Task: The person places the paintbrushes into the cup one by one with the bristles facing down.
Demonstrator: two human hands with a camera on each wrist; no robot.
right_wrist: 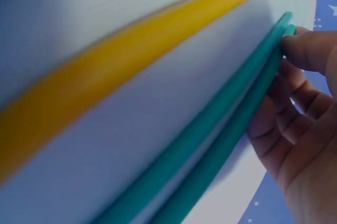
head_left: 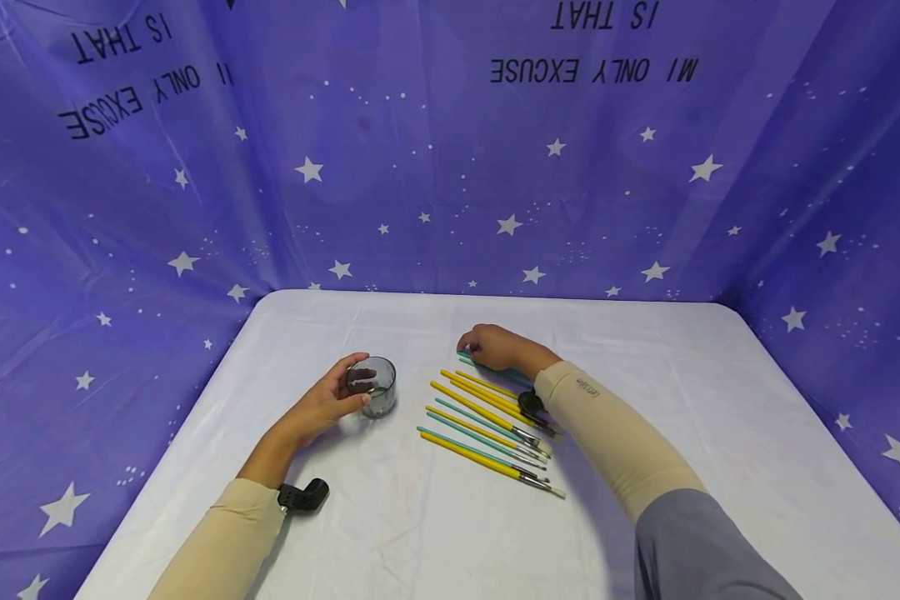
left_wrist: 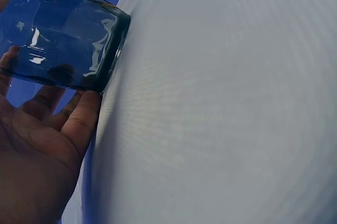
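My left hand [head_left: 317, 410] holds a clear drinking glass [head_left: 382, 402] by its side, thumb at the front and fingers behind. In the left wrist view the glass [left_wrist: 63, 34] looks bluish, its base at or near the tabletop. Over at the back of the row of paintbrushes, my right hand [head_left: 497, 347] pinches the handle end of a green paintbrush [right_wrist: 224, 147] between thumb and fingers. A second green paintbrush [right_wrist: 195, 129] lies right beside it. My right forearm hides the bristle ends of these two in the head view.
Several yellow paintbrushes [head_left: 468, 457] and green paintbrushes [head_left: 480, 431] lie side by side in front of the right hand, bristles toward the lower right. A white cloth covers the table [head_left: 390, 533]. Behind it hangs a purple starry curtain [head_left: 435, 183].
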